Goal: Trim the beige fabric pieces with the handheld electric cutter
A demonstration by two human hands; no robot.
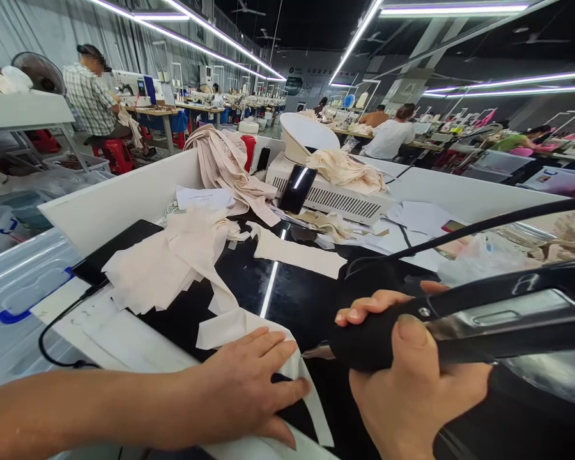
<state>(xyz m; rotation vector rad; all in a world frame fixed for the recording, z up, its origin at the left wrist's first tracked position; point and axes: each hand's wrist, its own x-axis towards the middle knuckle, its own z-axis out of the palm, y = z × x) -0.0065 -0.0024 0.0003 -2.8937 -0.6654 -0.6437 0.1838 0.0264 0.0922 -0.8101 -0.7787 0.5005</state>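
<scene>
My left hand (256, 383) lies flat with its fingers spread, pressing on a narrow cream fabric strip (230, 326) on the glossy black board (297, 300). The strip bends under my fingers and one end runs down toward me. My right hand (416, 377) is wrapped around what looks like a black corded iron (469, 338). Its pointed metal tip shows just right of my left fingers, close beside the strip. Beyond my left hand, several cream fabric pieces (167, 262) lie in a loose pile. Another cut piece (299, 252) rests flat farther back.
A black phone (297, 189) leans on a white vented box (326, 191) carrying a white pan (311, 133). Beige strips (225, 163) drape over the back left wall. A black cable (483, 225) arches at right. Clear bins (23, 300) stand left. Co-workers sit at sewing tables beyond.
</scene>
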